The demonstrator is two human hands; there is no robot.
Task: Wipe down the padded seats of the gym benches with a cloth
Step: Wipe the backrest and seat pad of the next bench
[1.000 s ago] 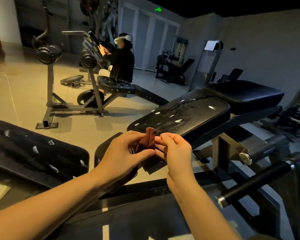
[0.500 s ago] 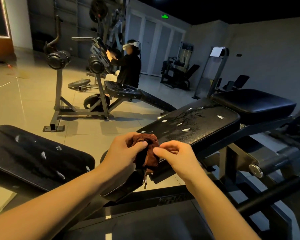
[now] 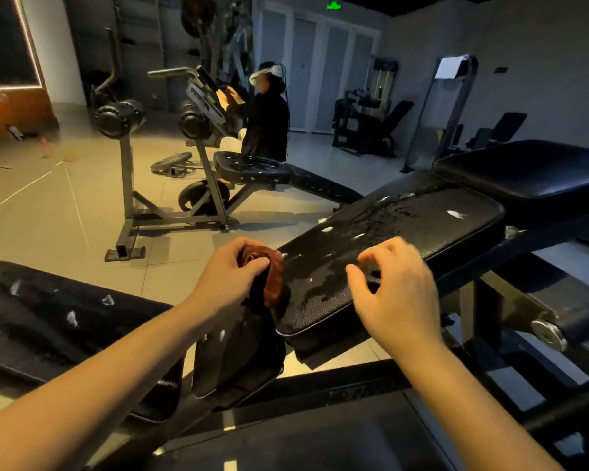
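Firmly bunched, a brown cloth [image 3: 273, 283] sits in the left hand [image 3: 227, 278], fingers curled round it, at the near left edge of a black padded seat [image 3: 415, 229]. The right hand [image 3: 400, 297] hovers over the seat's near edge, loosely curled, holding nothing. The seat looks wet and flecked; wiping seems about to start, needing the cloth pressed flat and swept across

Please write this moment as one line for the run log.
left hand: grips bunched brown cloth at near end of bench pad | right hand: over pad, fingers loosely curled, empty | pad: wet patches visible
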